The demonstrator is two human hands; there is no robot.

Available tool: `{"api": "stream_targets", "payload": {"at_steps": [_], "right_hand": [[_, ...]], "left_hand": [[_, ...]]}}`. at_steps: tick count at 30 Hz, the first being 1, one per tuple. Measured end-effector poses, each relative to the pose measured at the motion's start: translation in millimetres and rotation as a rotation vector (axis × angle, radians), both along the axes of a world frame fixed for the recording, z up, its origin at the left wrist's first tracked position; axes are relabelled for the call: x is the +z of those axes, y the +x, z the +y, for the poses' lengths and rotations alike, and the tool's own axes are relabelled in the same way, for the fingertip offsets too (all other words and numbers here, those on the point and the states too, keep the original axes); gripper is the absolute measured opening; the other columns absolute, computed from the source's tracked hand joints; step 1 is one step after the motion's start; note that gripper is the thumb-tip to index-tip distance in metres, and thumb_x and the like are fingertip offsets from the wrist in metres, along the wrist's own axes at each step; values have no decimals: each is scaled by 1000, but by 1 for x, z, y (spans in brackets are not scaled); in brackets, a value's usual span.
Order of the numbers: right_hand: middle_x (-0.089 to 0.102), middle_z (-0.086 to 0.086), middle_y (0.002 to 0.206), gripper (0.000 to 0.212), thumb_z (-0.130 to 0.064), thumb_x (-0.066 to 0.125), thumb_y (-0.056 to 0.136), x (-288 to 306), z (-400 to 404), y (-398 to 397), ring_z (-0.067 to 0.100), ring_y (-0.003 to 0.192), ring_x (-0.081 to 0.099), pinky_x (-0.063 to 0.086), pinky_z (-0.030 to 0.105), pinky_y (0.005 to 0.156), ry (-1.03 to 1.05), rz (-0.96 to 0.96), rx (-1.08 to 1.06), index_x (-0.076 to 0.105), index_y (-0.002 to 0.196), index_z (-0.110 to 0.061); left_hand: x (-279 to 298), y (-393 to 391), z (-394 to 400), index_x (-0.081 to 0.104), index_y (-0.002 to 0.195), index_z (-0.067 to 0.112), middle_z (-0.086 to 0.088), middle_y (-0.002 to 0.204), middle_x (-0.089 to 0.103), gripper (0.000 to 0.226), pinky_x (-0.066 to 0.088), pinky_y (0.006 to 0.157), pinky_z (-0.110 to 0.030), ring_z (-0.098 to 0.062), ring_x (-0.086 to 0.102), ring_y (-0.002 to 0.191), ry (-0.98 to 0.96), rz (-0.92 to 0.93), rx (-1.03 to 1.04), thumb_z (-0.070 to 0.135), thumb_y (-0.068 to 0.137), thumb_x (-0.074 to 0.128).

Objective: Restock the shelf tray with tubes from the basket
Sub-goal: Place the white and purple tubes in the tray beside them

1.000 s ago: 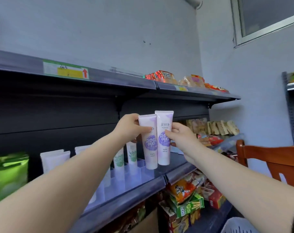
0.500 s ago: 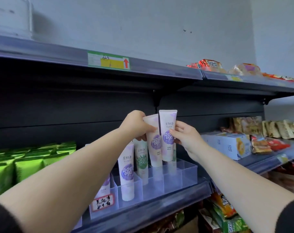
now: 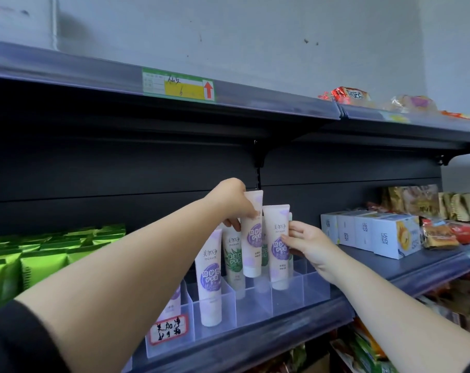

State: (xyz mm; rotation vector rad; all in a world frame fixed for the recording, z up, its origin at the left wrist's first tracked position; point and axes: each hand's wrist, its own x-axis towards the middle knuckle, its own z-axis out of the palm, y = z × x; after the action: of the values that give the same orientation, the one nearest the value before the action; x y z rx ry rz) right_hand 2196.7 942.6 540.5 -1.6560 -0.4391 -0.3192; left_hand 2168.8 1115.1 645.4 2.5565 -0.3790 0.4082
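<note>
Now that the two white tubes with purple labels have been brought lower than a moment ago, one tube (image 3: 251,235) is pinched by the left hand (image 3: 229,201) and the other tube (image 3: 278,246) by the right hand (image 3: 306,244). Both are held just above the clear plastic shelf tray (image 3: 303,294), so they are judged nearly stocked. The basket is not seen.

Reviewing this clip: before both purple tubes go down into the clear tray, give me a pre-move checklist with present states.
1. Left hand grips the left purple tube near its top: ok.
2. Right hand pinches the right purple tube at its side: ok.
3. Both tubes roughly upright, caps down: ok.
4. Right tube's cap low in a compartment of the clear tray: ok; seated on the floor: cannot tell.
5. Left tube's cap above the dividers, not yet in: not ok.
6. Slot under the left tube free: cannot tell.
</note>
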Motion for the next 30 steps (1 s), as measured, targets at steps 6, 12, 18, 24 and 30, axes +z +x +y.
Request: {"api": "stream_targets", "payload": {"at_steps": [6, 12, 18, 24, 30], "right_hand": [[69, 1, 102, 23, 0, 56, 89, -8, 1, 5, 11, 93, 65, 52, 22, 79, 8, 11, 18, 62, 100, -20], [68, 0, 102, 24, 0, 57, 88, -11, 0, 5, 11, 96, 64, 50, 21, 79, 2, 12, 37, 61, 102, -19], [70, 5, 106, 24, -2, 61, 87, -14, -3, 7, 17, 101, 66, 50, 28, 90, -83, 57, 73, 64, 107, -14], [71, 6, 108, 28, -1, 60, 87, -15, -7, 7, 19, 104, 66, 49, 30, 93, -85, 56, 104, 63, 113, -9], [71, 5, 110, 29, -2, 61, 87, -14, -7, 4, 16, 103, 66, 50, 22, 85, -112, 58, 115, 63, 115, -10]], "left_hand": [[2, -1, 8, 45, 123, 0, -4, 73, 62, 45, 56, 60, -31, -17, 64, 51, 20, -1, 6, 15, 85, 64], [-2, -8, 14, 48, 97, 7, -2, 74, 62, 24, 45, 50, -23, -20, 65, 52, 76, 25, 31, 13, 83, 66], [-14, -3, 5, 43, 66, 12, -1, 63, 58, 33, 42, 47, -20, -15, 60, 49, 221, 66, 13, 14, 77, 73], [-18, 1, 1, 52, 70, 11, -3, 60, 61, 25, 45, 49, -20, -14, 61, 54, 244, 136, 15, 17, 76, 75], [-15, 1, 1, 58, 76, 10, -4, 71, 67, 20, 40, 44, -14, -7, 60, 50, 288, 192, 51, 20, 77, 74]]}}
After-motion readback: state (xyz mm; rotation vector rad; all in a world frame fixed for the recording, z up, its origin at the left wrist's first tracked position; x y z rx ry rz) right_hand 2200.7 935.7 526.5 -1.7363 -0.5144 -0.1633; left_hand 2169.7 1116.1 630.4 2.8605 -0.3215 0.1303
